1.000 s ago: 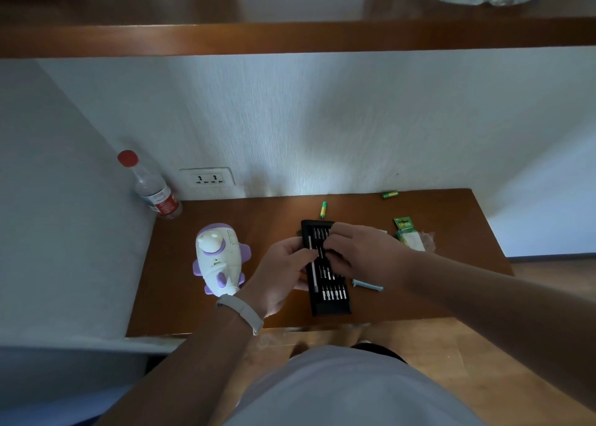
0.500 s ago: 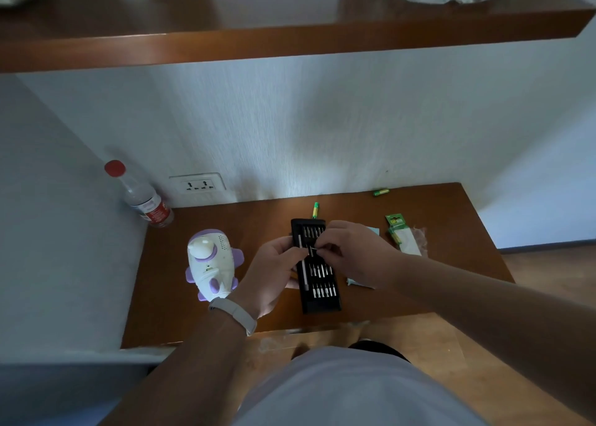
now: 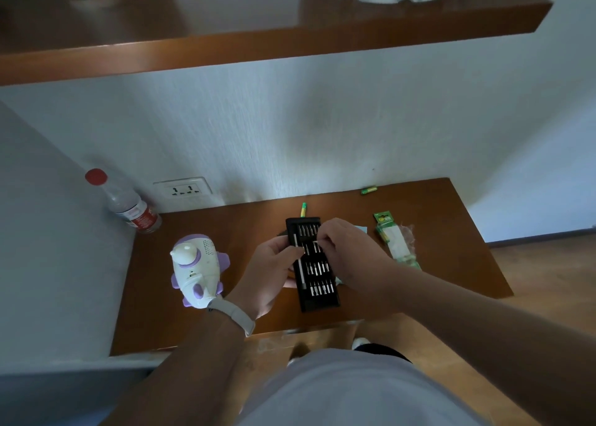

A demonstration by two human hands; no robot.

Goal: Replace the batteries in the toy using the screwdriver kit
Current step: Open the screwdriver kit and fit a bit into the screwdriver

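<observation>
A black screwdriver kit tray (image 3: 317,296) with rows of silver bits lies in the middle of the brown desk (image 3: 200,325). My left hand (image 3: 274,271) grips the tray's left edge. Over the upper rows, my right hand (image 3: 348,251) pinches a small silver bit (image 3: 316,242) between its fingertips. The white and purple toy (image 3: 196,271) lies left of the tray. One green battery (image 3: 303,209) rests just behind the tray, and another battery (image 3: 368,190) lies near the wall.
A green battery pack (image 3: 396,240) lies right of the tray. A plastic bottle with a red cap (image 3: 129,206) stands in the back left corner beside a wall socket (image 3: 183,188). A wooden shelf (image 3: 258,48) hangs overhead. The desk's front edge is close to my body.
My right hand has risen slightly from the tray with a bit pinched in its fingertips. My head tilted, so the shelf top shows more. The left hand stays on the tray.
</observation>
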